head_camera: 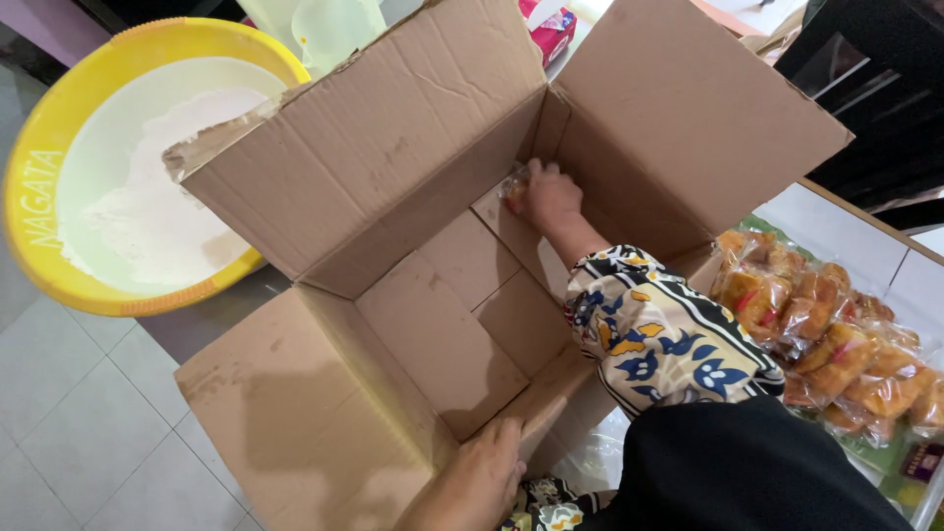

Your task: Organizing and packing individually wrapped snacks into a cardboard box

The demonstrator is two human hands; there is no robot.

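An open brown cardboard box [433, 324] stands in front of me with its flaps spread. My right hand [551, 197] reaches deep into the far corner of the box and grips a small clear packet of orange snack [514, 187] against the bottom. A patterned sleeve covers that forearm. My left hand [479, 482] rests on the near wall of the box, fingers over its rim, holding it. The rest of the box floor shows only its folded bottom flaps.
A pile of clear packets with orange-brown pastries [836, 334] lies on a tray at the right. A yellow basin with white flour [128, 187] sits at the left on the tiled floor. Dark furniture stands at the upper right.
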